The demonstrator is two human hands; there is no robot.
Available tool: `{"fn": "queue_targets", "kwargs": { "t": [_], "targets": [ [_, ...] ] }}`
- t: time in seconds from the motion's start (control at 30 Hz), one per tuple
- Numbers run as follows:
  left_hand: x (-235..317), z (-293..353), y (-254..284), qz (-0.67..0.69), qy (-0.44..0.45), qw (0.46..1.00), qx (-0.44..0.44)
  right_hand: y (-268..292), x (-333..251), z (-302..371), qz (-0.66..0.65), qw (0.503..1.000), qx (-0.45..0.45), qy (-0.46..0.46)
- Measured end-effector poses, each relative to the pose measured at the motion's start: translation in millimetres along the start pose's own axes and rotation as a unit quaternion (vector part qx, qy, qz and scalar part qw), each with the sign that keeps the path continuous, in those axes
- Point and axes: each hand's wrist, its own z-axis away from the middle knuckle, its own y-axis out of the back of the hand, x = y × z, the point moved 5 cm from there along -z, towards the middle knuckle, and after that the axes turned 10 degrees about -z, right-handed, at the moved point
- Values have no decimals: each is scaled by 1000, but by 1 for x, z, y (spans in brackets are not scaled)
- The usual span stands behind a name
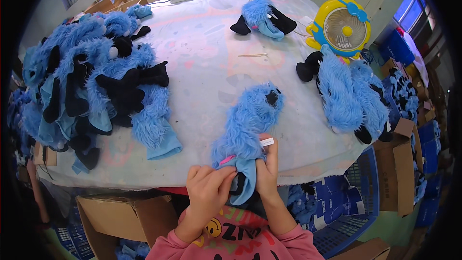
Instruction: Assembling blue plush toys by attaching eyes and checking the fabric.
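Note:
A blue furry plush toy skin (248,118) lies at the table's near edge, its light-blue cloth end toward me. My left hand (209,188) pinches the edge of that cloth, fingertips pressed together. My right hand (267,171) grips the toy's other side, thumb against the fur beside a small white label (266,141). A bit of pink fabric (227,160) shows near the cloth opening. Inside the fold something black is partly visible. The toy's far end bears a black patch (272,97).
A heap of blue plush skins (82,72) with black limbs covers the table's left. Others (341,91) lie at right by a yellow fan (344,28); another plush (260,14) lies at the back. A thin wooden tool (252,56) rests mid-table. Cardboard boxes (122,219) and a blue basket (358,226) stand below.

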Motion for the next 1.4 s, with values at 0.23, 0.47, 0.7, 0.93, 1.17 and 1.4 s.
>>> {"fn": "queue_targets", "kwargs": {
  "t": [0.23, 0.47, 0.7, 0.93, 1.17, 1.4],
  "targets": [
    [-7, -25, 4, -107, -45, 993, 33, -21, -13, 6, 180, 970, -92, 139],
    [-12, -25, 10, -36, -39, 997, 53, -23, -16, 7, 195, 971, -79, 116],
    [-15, -24, 10, -126, -32, 990, 60, -30, -18, 6, 217, 964, -89, 126],
    [-23, -27, 7, -188, 36, 975, 111, -45, -17, 10, 238, 935, -170, 199],
    [-37, -16, 14, -66, 22, 991, 112, -21, -13, 1, 183, 974, -50, 123],
    [-38, -6, 41, -8, -16, 974, 225, 0, -12, -2, 120, 986, 0, 112]
  ]
}}
